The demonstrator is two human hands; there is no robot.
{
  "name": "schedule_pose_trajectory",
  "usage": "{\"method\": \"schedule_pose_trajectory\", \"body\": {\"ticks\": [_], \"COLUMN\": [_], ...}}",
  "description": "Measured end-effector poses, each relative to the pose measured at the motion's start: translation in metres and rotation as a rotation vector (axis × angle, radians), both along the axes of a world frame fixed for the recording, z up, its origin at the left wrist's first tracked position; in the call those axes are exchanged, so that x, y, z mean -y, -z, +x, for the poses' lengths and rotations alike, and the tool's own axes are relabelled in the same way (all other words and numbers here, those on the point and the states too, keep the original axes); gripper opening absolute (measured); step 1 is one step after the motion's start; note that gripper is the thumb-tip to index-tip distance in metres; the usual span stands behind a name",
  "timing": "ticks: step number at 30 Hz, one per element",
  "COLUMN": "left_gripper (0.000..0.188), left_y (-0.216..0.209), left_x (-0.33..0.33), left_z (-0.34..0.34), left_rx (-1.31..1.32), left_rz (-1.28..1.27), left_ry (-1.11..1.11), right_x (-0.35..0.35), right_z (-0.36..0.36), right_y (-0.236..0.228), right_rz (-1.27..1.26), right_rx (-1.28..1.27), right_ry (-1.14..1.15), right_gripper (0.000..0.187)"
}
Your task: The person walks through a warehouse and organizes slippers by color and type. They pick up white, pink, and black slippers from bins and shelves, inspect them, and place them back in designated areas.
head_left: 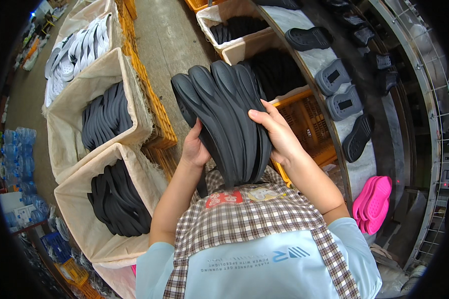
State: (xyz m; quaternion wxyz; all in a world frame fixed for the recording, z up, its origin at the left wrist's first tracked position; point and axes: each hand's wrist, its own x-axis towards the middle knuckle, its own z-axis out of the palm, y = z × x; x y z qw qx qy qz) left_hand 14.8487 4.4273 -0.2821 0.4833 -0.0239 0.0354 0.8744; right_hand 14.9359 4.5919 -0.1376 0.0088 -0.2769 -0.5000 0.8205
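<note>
A row of dark grey foam clogs (pixel 222 117), pressed together side by side, is held up in front of my chest. My left hand (pixel 196 148) grips the row at its left side, thumb up along the outer clog. On the opposite side my right hand (pixel 278 132) clasps the row, its thumb and a fingertip showing at the edge. Both hands are closed on the clogs; most fingers are hidden beneath. The lower ends of the clogs come close to my checked apron (pixel 249 214).
Cloth-lined bins at the left hold black clogs (pixel 117 199), dark grey clogs (pixel 107 117) and white clogs (pixel 77 52). An orange crate (pixel 307 127) stands beyond my right hand. Single clogs (pixel 334 77) lie along a curved grey surface at the right, with pink clogs (pixel 371 204) stacked nearer.
</note>
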Motion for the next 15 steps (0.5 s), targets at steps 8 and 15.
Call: {"method": "schedule_pose_trajectory", "body": {"ticks": [8, 15], "left_gripper": [0.041, 0.034], "left_y": [-0.015, -0.022], "left_x": [0.012, 0.017], "left_z": [-0.019, -0.029], "left_rx": [-0.295, -0.331], "left_rz": [-0.054, -0.190], "left_ry": [-0.114, -0.142], "right_x": [-0.001, -0.003], "right_z": [0.007, 0.010], "right_y": [0.008, 0.005], "right_rz": [0.101, 0.178], "right_rx": [-0.215, -0.249], "right_ry": [-0.097, -0.151], "right_gripper": [0.082, 0.095]}}
